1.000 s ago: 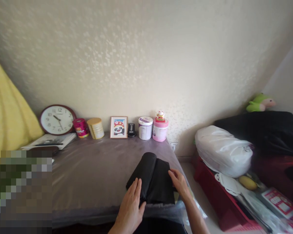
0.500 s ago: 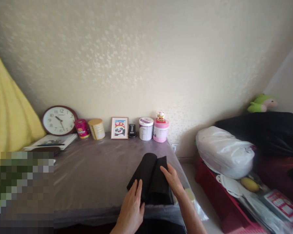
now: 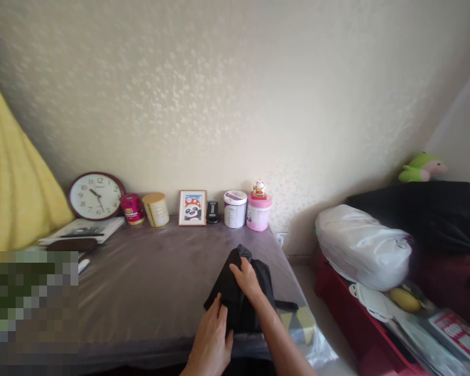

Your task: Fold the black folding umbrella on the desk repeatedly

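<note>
A folded piece of black cloth (image 3: 227, 282) lies near the front right of the covered table, a thin black strap (image 3: 286, 305) sticking out from its right side. My left hand (image 3: 211, 334) is at the cloth's near left edge, fingers on top and thumb close by, gripping it there. Across the cloth's upper part reaches my right hand (image 3: 246, 278), its fingers closed on a raised fold. My right forearm hides some of the cloth's right half.
Along the wall stand a clock (image 3: 96, 196), a magenta can (image 3: 132, 210), a yellow-lidded tin (image 3: 155, 210), a panda picture frame (image 3: 192, 208) and two tubs (image 3: 235, 210), one topped by a cat figurine (image 3: 259, 190). A red box (image 3: 348, 313) with a white bag (image 3: 362, 245) sits right.
My right hand has moved left and up, carrying the cloth's right part over toward the middle. The strap and a yellow patch on the table now show at right. My left hand stays nearly in place.
</note>
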A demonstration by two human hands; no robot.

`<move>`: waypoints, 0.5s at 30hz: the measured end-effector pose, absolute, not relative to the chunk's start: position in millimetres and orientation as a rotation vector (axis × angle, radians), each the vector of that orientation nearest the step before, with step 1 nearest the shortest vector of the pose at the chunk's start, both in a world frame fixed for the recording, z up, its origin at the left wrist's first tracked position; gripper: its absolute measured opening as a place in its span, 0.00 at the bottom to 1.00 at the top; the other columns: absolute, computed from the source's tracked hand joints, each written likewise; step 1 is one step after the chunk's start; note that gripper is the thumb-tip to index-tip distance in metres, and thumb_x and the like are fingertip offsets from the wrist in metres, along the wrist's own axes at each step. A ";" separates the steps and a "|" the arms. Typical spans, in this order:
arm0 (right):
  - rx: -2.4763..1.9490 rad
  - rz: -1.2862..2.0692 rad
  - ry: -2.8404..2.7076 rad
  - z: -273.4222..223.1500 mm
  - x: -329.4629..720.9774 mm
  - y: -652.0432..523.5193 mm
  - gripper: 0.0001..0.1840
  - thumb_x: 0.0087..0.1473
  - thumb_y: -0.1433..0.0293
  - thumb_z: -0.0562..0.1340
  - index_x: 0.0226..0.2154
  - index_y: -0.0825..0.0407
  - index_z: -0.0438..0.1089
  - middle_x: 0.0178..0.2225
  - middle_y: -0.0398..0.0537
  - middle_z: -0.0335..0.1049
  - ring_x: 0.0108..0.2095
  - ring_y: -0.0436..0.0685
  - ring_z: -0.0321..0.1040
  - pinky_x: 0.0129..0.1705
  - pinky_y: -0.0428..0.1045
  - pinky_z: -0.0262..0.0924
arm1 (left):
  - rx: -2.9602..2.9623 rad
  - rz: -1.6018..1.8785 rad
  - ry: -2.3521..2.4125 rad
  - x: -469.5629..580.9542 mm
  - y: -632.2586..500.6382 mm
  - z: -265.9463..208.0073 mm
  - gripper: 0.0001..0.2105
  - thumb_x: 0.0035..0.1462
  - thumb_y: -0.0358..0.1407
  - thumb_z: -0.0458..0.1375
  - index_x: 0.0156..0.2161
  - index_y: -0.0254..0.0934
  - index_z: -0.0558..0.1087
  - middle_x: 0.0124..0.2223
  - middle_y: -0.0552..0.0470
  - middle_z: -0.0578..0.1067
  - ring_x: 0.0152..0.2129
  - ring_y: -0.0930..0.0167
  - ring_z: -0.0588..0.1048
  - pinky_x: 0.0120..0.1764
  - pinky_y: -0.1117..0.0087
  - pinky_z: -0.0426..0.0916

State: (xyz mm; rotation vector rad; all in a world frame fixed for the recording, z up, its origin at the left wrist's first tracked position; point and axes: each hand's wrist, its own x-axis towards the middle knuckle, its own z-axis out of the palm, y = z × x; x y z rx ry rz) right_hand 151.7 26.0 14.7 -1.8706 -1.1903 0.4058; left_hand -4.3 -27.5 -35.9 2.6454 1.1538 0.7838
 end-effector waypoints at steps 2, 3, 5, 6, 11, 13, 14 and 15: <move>-1.946 0.345 -1.240 11.7 150.4 28.8 0.15 0.51 0.66 0.58 0.41 0.56 0.65 0.32 0.54 0.73 0.33 0.59 0.70 0.35 0.49 0.61 | 2.656 0.805 1.167 -4.2 -27.2 -38.2 0.23 0.47 0.28 0.48 0.51 0.31 0.61 0.57 0.36 0.64 0.51 0.61 0.67 0.49 0.60 0.67; -1.966 0.327 -1.265 11.1 149.8 29.9 0.16 0.51 0.67 0.58 0.43 0.57 0.65 0.33 0.55 0.73 0.34 0.59 0.71 0.35 0.49 0.60 | 2.666 0.821 1.175 -4.5 -26.7 -40.4 0.22 0.47 0.29 0.48 0.51 0.31 0.61 0.56 0.36 0.65 0.51 0.61 0.68 0.49 0.60 0.68; -1.989 0.319 -1.312 11.6 148.6 31.3 0.16 0.52 0.67 0.57 0.43 0.58 0.64 0.33 0.57 0.74 0.35 0.60 0.71 0.34 0.49 0.60 | 2.686 0.864 1.186 -6.2 -25.3 -46.2 0.22 0.48 0.30 0.48 0.51 0.31 0.60 0.54 0.36 0.67 0.49 0.60 0.69 0.47 0.59 0.69; -1.995 0.323 -1.327 12.8 147.9 31.6 0.15 0.52 0.67 0.57 0.42 0.58 0.65 0.33 0.57 0.74 0.35 0.60 0.71 0.33 0.48 0.60 | 2.695 0.886 1.189 -7.9 -24.4 -49.1 0.22 0.49 0.32 0.49 0.51 0.32 0.59 0.53 0.36 0.68 0.49 0.60 0.70 0.46 0.59 0.70; -1.931 0.468 -1.381 24.1 144.4 27.8 0.13 0.52 0.68 0.57 0.42 0.54 0.66 0.26 0.47 0.75 0.27 0.54 0.72 0.27 0.45 0.58 | 2.714 0.983 1.171 -21.1 -23.6 -47.5 0.22 0.54 0.39 0.50 0.53 0.32 0.57 0.47 0.37 0.73 0.43 0.61 0.74 0.42 0.60 0.72; -1.841 0.588 -1.431 28.1 143.1 25.2 0.13 0.54 0.68 0.55 0.42 0.53 0.66 0.23 0.43 0.74 0.23 0.51 0.70 0.26 0.43 0.57 | 2.686 1.026 1.225 -23.4 -26.1 -36.8 0.21 0.55 0.40 0.49 0.52 0.32 0.58 0.47 0.38 0.72 0.43 0.61 0.74 0.42 0.60 0.72; -1.790 0.646 -1.458 29.3 142.5 24.2 0.12 0.55 0.68 0.54 0.41 0.52 0.67 0.23 0.42 0.75 0.22 0.50 0.70 0.26 0.43 0.57 | 2.672 1.041 1.261 -22.9 -27.7 -30.3 0.19 0.56 0.40 0.49 0.51 0.33 0.59 0.47 0.38 0.71 0.44 0.60 0.73 0.43 0.60 0.71; -1.747 0.691 -1.486 30.1 142.1 23.4 0.12 0.55 0.68 0.53 0.40 0.52 0.68 0.23 0.41 0.75 0.22 0.49 0.70 0.26 0.42 0.58 | 2.672 1.056 1.259 -21.2 -29.2 -23.8 0.18 0.55 0.40 0.49 0.49 0.34 0.61 0.48 0.39 0.71 0.45 0.60 0.72 0.44 0.59 0.71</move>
